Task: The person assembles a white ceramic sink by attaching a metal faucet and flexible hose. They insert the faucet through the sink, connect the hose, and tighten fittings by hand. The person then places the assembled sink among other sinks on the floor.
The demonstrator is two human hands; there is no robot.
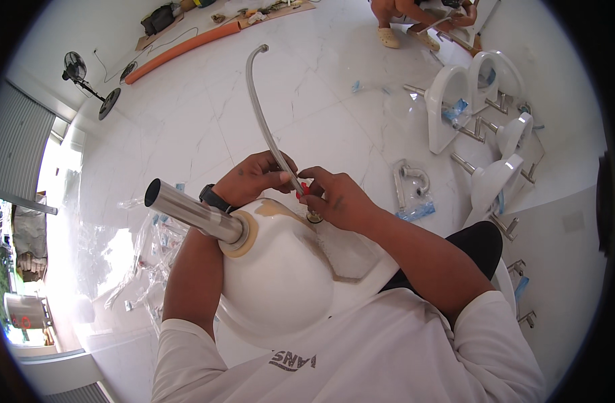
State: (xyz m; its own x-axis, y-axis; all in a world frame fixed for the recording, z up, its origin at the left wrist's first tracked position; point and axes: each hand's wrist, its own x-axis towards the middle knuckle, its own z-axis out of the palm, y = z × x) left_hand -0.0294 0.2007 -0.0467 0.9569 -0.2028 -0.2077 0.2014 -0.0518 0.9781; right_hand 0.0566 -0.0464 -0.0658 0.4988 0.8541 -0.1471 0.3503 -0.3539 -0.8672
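A white ceramic washbasin [274, 289] lies upside down in my lap, its underside up. From its drain rises a shiny metal pipe [193, 211] with a tan ring at the base. My left hand [257, 176] grips a braided flexible hose [260, 107] low down, and its free end curves upward, away from me. Fingers of my right hand [338, 200] pinch a small red piece [303, 189] at the hose's lower end, partly hidden by them. Just below sits a round metal fitting [314, 217] on the basin's underside.
Several white basins with metal fittings [448, 111] stand along the right wall. A bagged drain trap [415, 188] lies on the tiles, and clear plastic wrapping [150, 262] at left. An orange pipe [183, 52] and a fan [76, 70] are farther off. Another person [421, 17] crouches at the back.
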